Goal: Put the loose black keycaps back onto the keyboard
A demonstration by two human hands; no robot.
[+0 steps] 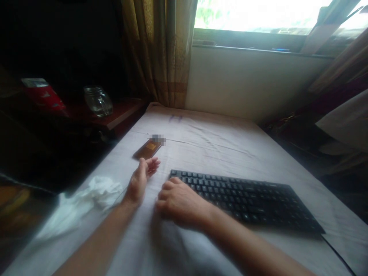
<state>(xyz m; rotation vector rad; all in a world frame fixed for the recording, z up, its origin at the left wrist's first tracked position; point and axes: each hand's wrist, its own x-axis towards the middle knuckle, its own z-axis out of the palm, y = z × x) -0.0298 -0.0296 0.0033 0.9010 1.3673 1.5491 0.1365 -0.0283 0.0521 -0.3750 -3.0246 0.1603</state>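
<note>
A black keyboard (244, 195) lies at a slant on the pale cloth (218, 142). My right hand (178, 199) is at its left end, with the fingers curled; whether they grip the edge or something small is hidden. To the left, my left hand (142, 178) is held on its side above the cloth, fingers apart and slightly bent, with nothing in it. Just beyond its fingertips lies a brown, phone-shaped object (148, 148). A crumpled white cloth (97, 191) lies left of my left wrist.
A glass jar mug (98, 101) and a red packet (44, 96) stand on a dark wooden table (123, 113) at the left. Behind hang patterned curtains (161, 50), beside a bright window (253, 15). A cable (336, 251) runs from the keyboard's right end.
</note>
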